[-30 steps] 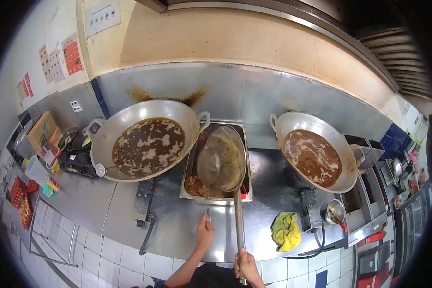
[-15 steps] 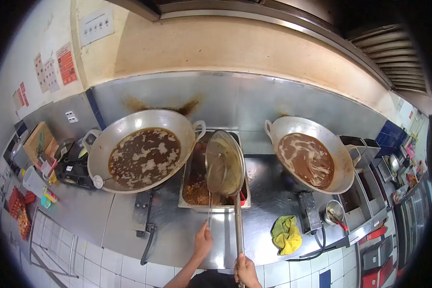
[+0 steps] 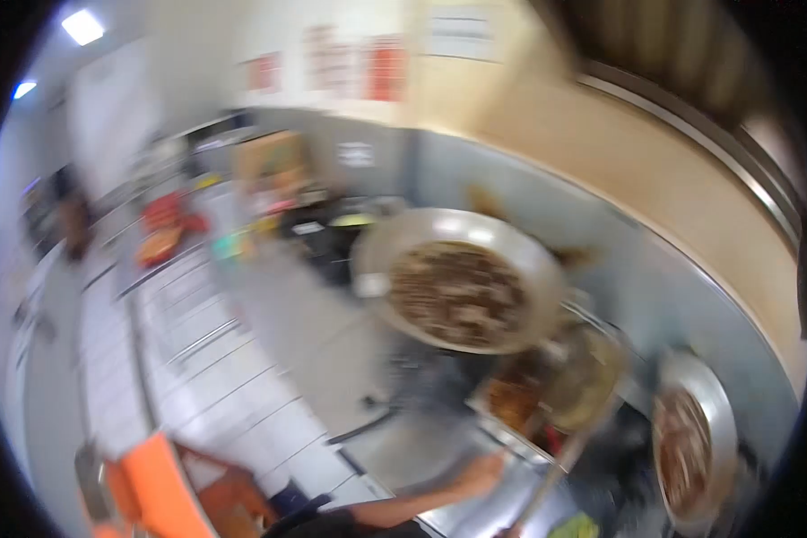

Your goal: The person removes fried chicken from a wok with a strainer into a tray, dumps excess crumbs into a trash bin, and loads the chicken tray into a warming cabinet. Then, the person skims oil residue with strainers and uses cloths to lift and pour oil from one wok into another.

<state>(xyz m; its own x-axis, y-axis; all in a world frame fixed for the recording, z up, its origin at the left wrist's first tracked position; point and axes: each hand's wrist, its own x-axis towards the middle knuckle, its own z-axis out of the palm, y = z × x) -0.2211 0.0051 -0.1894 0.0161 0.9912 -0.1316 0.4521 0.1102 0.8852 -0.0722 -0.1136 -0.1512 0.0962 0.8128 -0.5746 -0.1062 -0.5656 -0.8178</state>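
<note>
Motion blur softens the whole head view. My left hand [image 3: 482, 472] is in front of the metal tray [image 3: 522, 445], closed around the thin handle of a small strainer; its fingers are smeared. A large round strainer [image 3: 585, 381] rests over the right part of the tray. Its long handle [image 3: 547, 491] runs down to my right hand [image 3: 509, 532], which shows only as a sliver at the bottom edge, closed on it. Brown crumbly bits [image 3: 513, 405] lie in the tray's left part.
A large wok [image 3: 377, 309] of dark, foamy liquid stands left of the tray; another wok [image 3: 724, 421] is at right. A yellow-green cloth [image 3: 576, 527] lies near the bottom edge. An orange object [image 3: 157, 480] is at lower left, beside the tiled floor [image 3: 242, 408].
My view has swung left and tilted, so woks and tray appear farther right. The orange object has come into view. Both hands keep about the same place beside the tray.
</note>
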